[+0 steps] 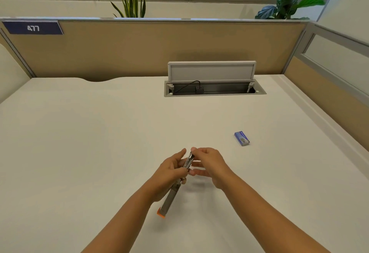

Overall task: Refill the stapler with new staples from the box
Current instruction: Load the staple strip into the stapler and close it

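Holding the slim metal stapler with the orange end cap (173, 190) up off the white desk (79, 143) in my left hand (169, 170), fingers wrapped round its middle, while my right hand (207, 162) pinches the shiny top end with thumb and forefinger. Only one view to go on, the head cam looking down, so that's all I've got.

Both hands are close together on the stapler, pretty much touching across it. It's tilted, orange end pointing back toward me and down, silver end pointing away. It looks like I'm working the top part, maybe the magazine, but honestly the picture is too small to tell whether it's open yet or whether there are staples inside.

The small blue cardboard staple box (242, 138) sits flat on the desk, off to the right and a bit further away, well apart from my hands. It looks closed from here, can't swear to it.

So my read on progress: early days. Stapler's picked up, box looks untouched. What's left, I reckon: get the magazine open if it isn't, grab the box, pull out a strip, drop it in, snap it shut.

Further back there's an open grey cable hatch (211, 73) in the desk with a black plug (198, 89) in it.
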Action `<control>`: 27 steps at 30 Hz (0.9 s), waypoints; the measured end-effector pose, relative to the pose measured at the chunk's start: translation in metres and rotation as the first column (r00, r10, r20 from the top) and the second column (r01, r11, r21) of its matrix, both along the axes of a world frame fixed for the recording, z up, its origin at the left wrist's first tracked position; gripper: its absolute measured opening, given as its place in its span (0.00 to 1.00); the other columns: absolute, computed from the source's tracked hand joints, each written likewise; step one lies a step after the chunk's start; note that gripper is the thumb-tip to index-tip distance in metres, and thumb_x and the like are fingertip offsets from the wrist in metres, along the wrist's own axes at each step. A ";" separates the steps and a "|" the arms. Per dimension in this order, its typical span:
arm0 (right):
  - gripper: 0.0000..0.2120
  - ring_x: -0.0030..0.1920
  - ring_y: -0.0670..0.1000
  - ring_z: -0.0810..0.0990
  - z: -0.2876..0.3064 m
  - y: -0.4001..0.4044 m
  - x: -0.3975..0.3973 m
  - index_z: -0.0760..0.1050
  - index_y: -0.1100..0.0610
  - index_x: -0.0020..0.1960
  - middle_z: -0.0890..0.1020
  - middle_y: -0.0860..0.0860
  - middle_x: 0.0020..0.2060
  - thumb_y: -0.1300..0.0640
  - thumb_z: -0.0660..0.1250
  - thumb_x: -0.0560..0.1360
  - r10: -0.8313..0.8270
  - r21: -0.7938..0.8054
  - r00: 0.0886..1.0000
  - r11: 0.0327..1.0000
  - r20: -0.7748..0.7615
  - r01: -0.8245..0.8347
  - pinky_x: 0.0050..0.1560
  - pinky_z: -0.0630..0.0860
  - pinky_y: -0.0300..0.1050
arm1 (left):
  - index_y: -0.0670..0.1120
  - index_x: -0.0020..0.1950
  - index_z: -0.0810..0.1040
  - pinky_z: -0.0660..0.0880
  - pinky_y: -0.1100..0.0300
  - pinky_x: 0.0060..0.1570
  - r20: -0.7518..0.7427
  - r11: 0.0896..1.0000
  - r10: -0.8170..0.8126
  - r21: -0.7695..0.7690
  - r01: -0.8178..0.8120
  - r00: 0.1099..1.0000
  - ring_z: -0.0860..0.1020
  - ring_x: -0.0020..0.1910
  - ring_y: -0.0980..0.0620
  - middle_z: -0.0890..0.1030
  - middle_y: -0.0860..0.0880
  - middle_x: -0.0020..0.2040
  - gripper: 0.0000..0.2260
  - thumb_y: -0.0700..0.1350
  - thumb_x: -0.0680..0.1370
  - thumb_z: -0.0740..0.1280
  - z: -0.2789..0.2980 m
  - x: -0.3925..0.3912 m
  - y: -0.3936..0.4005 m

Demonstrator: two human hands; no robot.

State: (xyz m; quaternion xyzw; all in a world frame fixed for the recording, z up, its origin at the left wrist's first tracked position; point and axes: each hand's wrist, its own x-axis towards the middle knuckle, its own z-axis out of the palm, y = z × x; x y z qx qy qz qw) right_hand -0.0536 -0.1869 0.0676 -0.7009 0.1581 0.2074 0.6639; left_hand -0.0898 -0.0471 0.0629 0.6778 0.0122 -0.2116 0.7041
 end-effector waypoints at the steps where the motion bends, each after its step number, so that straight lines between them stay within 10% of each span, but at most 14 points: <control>1: 0.15 0.42 0.49 0.82 0.000 -0.001 0.001 0.76 0.61 0.54 0.83 0.54 0.46 0.52 0.68 0.74 0.021 -0.008 1.000 1.000 0.009 -0.021 0.41 0.81 0.44 | 0.50 0.75 0.55 0.71 0.59 0.38 -0.025 0.997 0.013 -0.070 -0.014 1.000 0.78 0.44 0.48 0.81 0.48 0.55 0.39 0.37 0.65 0.61 -0.003 -0.001 0.000; 6: 0.09 0.34 0.46 0.83 0.007 -0.006 0.009 0.80 0.62 0.45 0.84 0.53 0.36 0.57 0.72 0.70 0.071 -0.025 0.996 0.997 0.061 -0.070 0.36 0.80 0.38 | 0.57 0.73 0.62 0.74 0.59 0.39 -0.006 0.959 0.053 -0.277 -0.053 0.999 0.81 0.47 0.46 0.75 0.51 0.66 0.36 0.34 0.66 0.59 -0.015 -0.010 -0.002; 14: 0.07 0.29 0.47 0.79 0.007 -0.002 0.013 0.79 0.62 0.37 0.81 0.54 0.30 0.58 0.70 0.71 0.016 -0.082 0.983 0.997 0.186 -0.001 0.33 0.79 0.35 | 0.41 0.34 0.79 0.77 0.59 0.40 -0.003 0.859 0.227 -0.470 -0.202 0.974 0.81 0.55 0.37 0.76 0.47 0.67 0.10 0.34 0.67 0.58 -0.022 -0.015 -0.007; 21: 0.08 0.31 0.45 0.80 -0.001 -0.006 0.013 0.79 0.59 0.35 0.82 0.52 0.31 0.59 0.69 0.72 -0.075 -0.027 0.969 0.996 0.236 0.084 0.33 0.78 0.34 | 0.48 0.36 0.80 0.77 0.59 0.38 -0.024 0.917 0.311 -0.254 -0.306 0.950 0.83 0.51 0.42 0.79 0.47 0.62 0.06 0.41 0.73 0.70 -0.023 -0.014 -0.011; 27: 0.03 0.36 0.46 0.82 -0.003 -0.011 0.009 0.78 0.59 0.44 0.83 0.53 0.38 0.59 0.68 0.74 -0.121 0.078 0.929 0.992 0.350 0.100 0.40 0.79 0.36 | 0.47 0.59 0.71 0.74 0.60 0.30 -0.129 0.972 0.213 -0.069 -0.223 0.969 0.83 0.34 0.46 0.84 0.43 0.44 0.15 0.40 0.74 0.69 -0.013 -0.007 -0.008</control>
